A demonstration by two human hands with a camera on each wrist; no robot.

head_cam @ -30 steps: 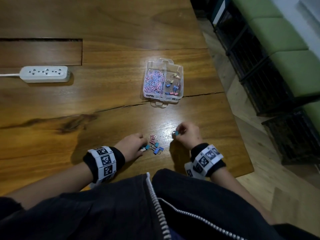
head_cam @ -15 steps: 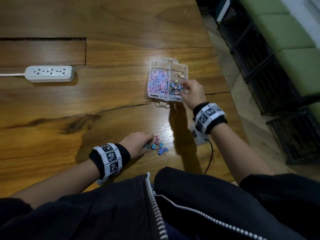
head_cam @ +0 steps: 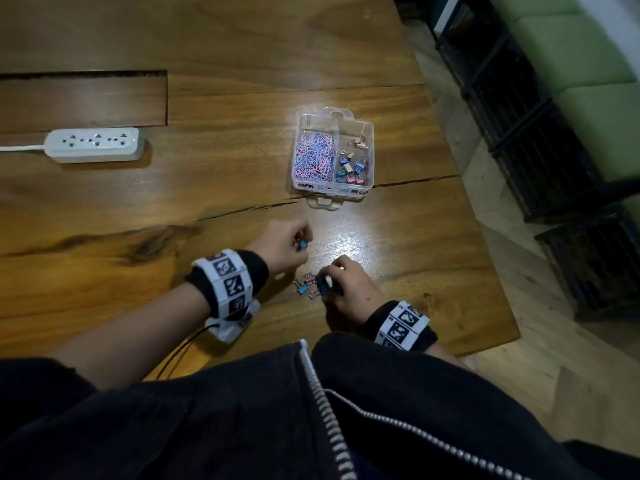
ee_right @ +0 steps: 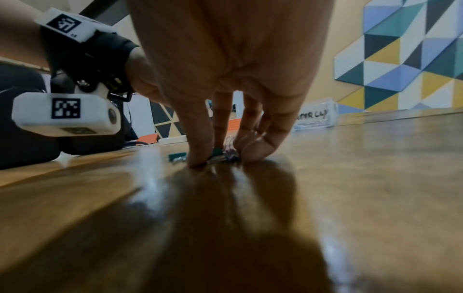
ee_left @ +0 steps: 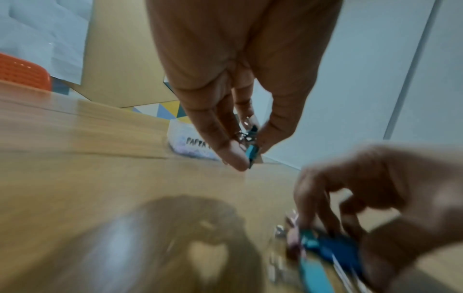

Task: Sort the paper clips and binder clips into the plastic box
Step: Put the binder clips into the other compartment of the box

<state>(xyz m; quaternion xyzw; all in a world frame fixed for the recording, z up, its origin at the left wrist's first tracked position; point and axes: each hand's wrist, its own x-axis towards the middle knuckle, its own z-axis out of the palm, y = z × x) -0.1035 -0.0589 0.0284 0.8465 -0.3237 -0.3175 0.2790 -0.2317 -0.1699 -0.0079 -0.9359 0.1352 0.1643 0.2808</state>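
Observation:
A clear plastic box (head_cam: 367,131) stands on the wooden table, with pink and blue paper clips (head_cam: 313,157) in its left compartment and binder clips (head_cam: 353,168) in its right. My left hand (head_cam: 301,242) pinches a light blue binder clip (head_cam: 303,244) just above the table, between the box and a small pile; the left wrist view shows this clip (ee_left: 250,153) between thumb and forefinger. My right hand (head_cam: 325,282) is down on the loose pile of clips (head_cam: 304,287), fingertips closed around a dark blue binder clip (head_cam: 323,288). The right wrist view shows fingers (ee_right: 200,150) and thumb pressed around it.
A white power strip (head_cam: 95,145) lies at the far left with its cord running off the frame. The table's right edge (head_cam: 485,244) drops to a floor with black wire crates (head_cam: 519,116). A dark crack (head_cam: 242,211) runs across the tabletop.
My right hand has come back from the box to the loose pile near me. My left hand has lifted off the pile with a blue binder clip, toward the box.

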